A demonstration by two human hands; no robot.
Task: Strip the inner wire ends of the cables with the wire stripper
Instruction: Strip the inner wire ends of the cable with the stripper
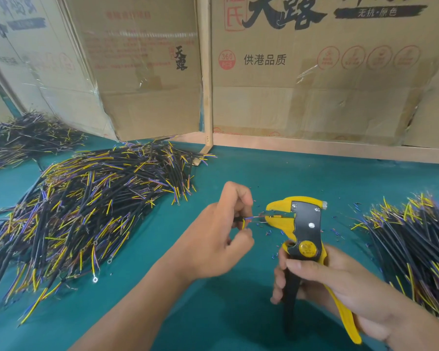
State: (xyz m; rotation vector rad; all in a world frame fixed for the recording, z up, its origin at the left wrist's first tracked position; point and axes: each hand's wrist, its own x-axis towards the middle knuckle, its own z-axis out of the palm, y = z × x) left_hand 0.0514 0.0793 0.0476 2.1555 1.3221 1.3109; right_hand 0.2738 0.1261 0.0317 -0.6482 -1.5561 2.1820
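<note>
Left hand (221, 231) pinching a cable (241, 220), its inner wire ends fed into the mouth of a yellow wire stripper (302, 239); right hand (322, 282) wrapped around the handles above a green surface (238, 312), cable piles (86, 206) either side.

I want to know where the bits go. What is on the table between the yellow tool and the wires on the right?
In the head view, tiny blue insulation scraps dot the green table between the wire stripper and the right cable pile.

1 head-worn wide-angle view looks forward and down, close over the green table (238, 312).
</note>
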